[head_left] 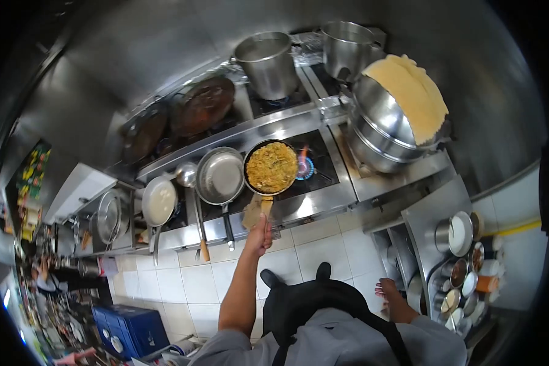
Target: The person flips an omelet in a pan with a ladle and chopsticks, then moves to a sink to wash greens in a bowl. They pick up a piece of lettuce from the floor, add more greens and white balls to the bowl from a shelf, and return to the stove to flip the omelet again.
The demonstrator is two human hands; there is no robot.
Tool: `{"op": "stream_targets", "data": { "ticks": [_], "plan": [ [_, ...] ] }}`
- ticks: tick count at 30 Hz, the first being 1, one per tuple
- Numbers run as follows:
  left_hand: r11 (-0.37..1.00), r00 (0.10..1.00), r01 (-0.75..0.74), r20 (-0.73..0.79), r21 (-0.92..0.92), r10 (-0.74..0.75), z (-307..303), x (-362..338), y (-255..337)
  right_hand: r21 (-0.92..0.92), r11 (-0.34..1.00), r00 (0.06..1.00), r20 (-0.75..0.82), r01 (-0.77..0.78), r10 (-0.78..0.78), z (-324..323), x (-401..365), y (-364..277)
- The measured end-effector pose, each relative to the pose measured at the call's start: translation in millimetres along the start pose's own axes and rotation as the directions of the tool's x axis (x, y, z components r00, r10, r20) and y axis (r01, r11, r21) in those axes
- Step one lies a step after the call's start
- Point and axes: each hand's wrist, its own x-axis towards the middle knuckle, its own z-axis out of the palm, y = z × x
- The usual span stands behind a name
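Note:
My left hand [260, 236] is wrapped round the handle of a frying pan [247, 174], and a folded brown cloth [252, 213] lies against that handle. Yellow-brown cooked food [272, 166], like a thick omelette, fills the pan. Just right of it, a blue and orange gas flame [305, 168] burns on the stove. My right hand [385, 290] hangs low beside the right-hand counter, its fingers apart and nothing seen in them. Left of the frying pan sits an empty steel pan [220, 175] with a black handle, then a ladle [187, 174] with a wooden grip.
Steel pots [265, 64] stand at the back, with a large steamer [381, 131] under a yellow cloth [409, 91] on the right. A pan of white liquid [160, 202] is further left. Sauce containers [460, 233] line the right counter. A blue crate [131, 332] is on the floor; another person [58, 280] stands far left.

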Motion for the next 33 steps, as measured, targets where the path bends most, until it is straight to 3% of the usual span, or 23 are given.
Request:
{"op": "stream_targets", "data": {
  "ticks": [1, 4, 6, 10, 11, 13, 14, 15, 16, 18, 20, 21, 22, 23, 24, 28, 31, 33],
  "plan": [
    [0.999, 0.999, -0.042, -0.011, -0.007, 0.042, -13, -10, 12, -0.001, 0.998, 0.996, 0.067, 0.064, -0.064, 15, -5, -15],
    [0.970, 0.949, -0.175, -0.234, 0.170, 0.212, -66, -20, 49, -0.036, 0.982, 0.964, 0.198, 0.186, -0.175, 52, -20, -53],
    [0.865, 0.843, -0.293, -0.318, 0.406, 0.435, -112, -20, 84, -0.068, 0.966, 0.937, 0.269, 0.249, -0.223, 65, -27, -68],
    [0.806, 0.718, -0.344, -0.418, 0.481, 0.556, -144, -75, 189, -0.088, 0.948, 0.917, 0.297, 0.305, -0.267, 80, -23, -84],
    [0.740, 0.650, -0.406, -0.400, 0.536, 0.646, -130, -108, 218, -0.093, 0.954, 0.928, 0.278, 0.284, -0.249, 77, -15, -81],
    [0.477, 0.430, -0.383, -0.304, 0.791, 0.850, -153, -132, 284, -0.092, 0.957, 0.933, 0.264, 0.276, -0.244, 77, -7, -75],
    [0.415, 0.371, -0.363, -0.279, 0.834, 0.885, -152, -152, 316, -0.119, 0.963, 0.949, 0.238, 0.242, -0.209, 73, -9, -71],
    [0.451, 0.390, -0.375, -0.304, 0.810, 0.869, -150, -173, 343, -0.148, 0.967, 0.963, 0.208, 0.206, -0.173, 69, -8, -65],
    [0.319, 0.303, -0.423, -0.199, 0.848, 0.932, -164, -176, 365, -0.150, 0.965, 0.961, 0.210, 0.215, -0.181, 67, -6, -59],
    [0.361, 0.352, -0.366, -0.231, 0.858, 0.907, -160, -194, 376, -0.175, 0.973, 0.977, 0.175, 0.151, -0.120, 58, -1, -42],
    [0.613, 0.513, -0.352, -0.402, 0.707, 0.758, -147, -186, 356, -0.168, 0.978, 0.980, 0.178, 0.122, -0.091, 54, 5, -25],
    [0.679, 0.603, -0.343, -0.402, 0.649, 0.689, -144, -175, 338, -0.159, 0.983, 0.983, 0.175, 0.087, -0.058, 52, 7, -21],
    [0.749, 0.686, -0.409, -0.366, 0.522, 0.629, -152, -151, 319, -0.159, 0.983, 0.983, 0.174, 0.088, -0.060, 51, 5, -19],
    [0.874, 0.841, -0.406, -0.263, 0.269, 0.472, -151, -134, 294, -0.185, 0.980, 0.985, 0.171, 0.070, -0.038, 52, 0, -17],
    [0.926, 0.907, -0.367, -0.185, 0.087, 0.377, -149, -113, 265, -0.210, 0.976, 0.986, 0.167, 0.052, -0.016, 53, -4, -16],
    [0.951, 0.975, -0.184, -0.170, -0.247, 0.145, -109, -61, 162, -0.234, 0.970, 0.984, 0.179, 0.062, -0.020, 49, -5, -21],
    [0.964, 0.993, -0.098, -0.089, -0.246, 0.078, -97, -54, 111, -0.195, 0.970, 0.979, 0.170, 0.147, -0.114, 47, -13, -38],
    [0.993, 0.987, -0.089, -0.140, -0.072, 0.078, -86, -65, 87, -0.120, 0.965, 0.959, 0.190, 0.234, -0.209, 44, -21, -46]
  ]
}}
